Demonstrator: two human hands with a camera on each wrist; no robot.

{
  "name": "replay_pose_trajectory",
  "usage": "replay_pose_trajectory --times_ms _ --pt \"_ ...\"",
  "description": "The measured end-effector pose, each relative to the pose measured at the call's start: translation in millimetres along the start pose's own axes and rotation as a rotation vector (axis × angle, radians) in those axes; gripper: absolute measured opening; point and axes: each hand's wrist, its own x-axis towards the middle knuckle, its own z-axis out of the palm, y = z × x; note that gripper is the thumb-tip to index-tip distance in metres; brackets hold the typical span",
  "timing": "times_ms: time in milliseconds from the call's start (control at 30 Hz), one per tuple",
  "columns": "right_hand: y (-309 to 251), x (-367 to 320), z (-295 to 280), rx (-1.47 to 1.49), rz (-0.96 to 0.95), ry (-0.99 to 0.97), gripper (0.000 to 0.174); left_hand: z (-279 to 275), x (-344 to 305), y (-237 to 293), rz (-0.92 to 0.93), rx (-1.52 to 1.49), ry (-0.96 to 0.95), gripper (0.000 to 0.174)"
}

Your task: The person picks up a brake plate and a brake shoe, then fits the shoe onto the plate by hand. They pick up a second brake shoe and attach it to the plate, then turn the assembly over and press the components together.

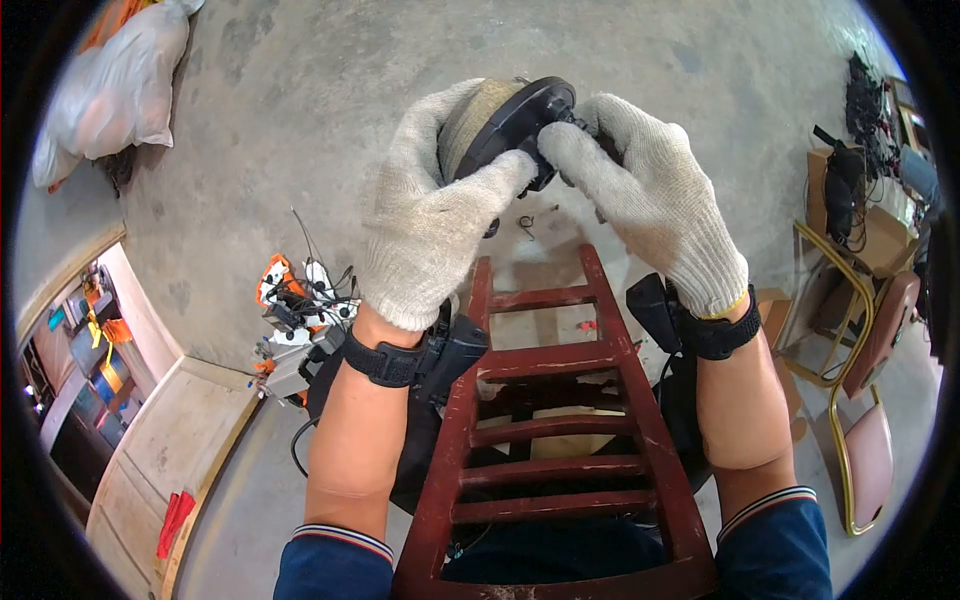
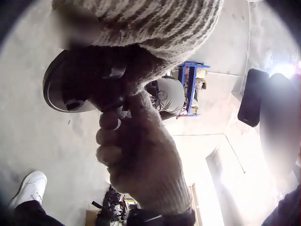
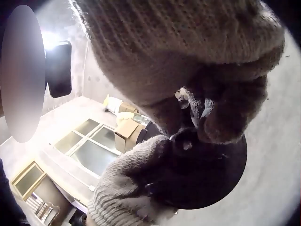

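A black round part (image 1: 515,125) with a tan, rounded body (image 1: 472,118) behind it is held up in front of the person. The gloved left hand (image 1: 430,215) grips it from the left, thumb lying along the black face. From the other side, the gloved right hand (image 1: 655,195) pinches a small knobbed fitting (image 1: 562,103) on the black part between thumb and curled fingers. In the right wrist view, the black disc (image 3: 211,174) shows below the right fingertips, which partly hide the fitting. The left glove (image 3: 129,179) holds its edge there.
A dark red wooden frame with rungs (image 1: 555,437) stands below the hands. Cables and orange-and-white equipment (image 1: 300,300) lie left of it. Chairs (image 1: 868,450) and cardboard boxes (image 1: 885,240) stand at right; a white plastic bag (image 1: 125,90) sits at upper left. Small dark bits (image 1: 526,222) lie on the floor.
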Motion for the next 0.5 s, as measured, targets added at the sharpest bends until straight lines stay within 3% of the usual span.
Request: replay_pose_trajectory --times_ms 167,233,367,467,500 --pt "6.8 0.8 0.8 -0.011 -0.059 0.018 0.030 1.8 -0.6 5.1 0.007 0.019 -0.025 0.059" --pt "14.7 1.1 2.1 -0.215 -0.342 0.035 0.024 1.7 -0.9 6.7 -0.019 0.038 -0.030 0.058" --pt "13.8 1.0 2.3 -0.174 -0.283 0.023 0.023 2.4 -1.9 13.2 -0.014 0.118 -0.031 0.057" --pt "16.4 1.2 3.0 -0.336 -0.453 0.055 0.023 4.7 -2.7 14.1 -0.044 0.125 -0.038 0.055" --pt "12.7 -0.4 4.8 -0.248 -0.349 0.039 0.024 5.0 -2.7 12.8 -0.041 0.144 -0.034 0.054"
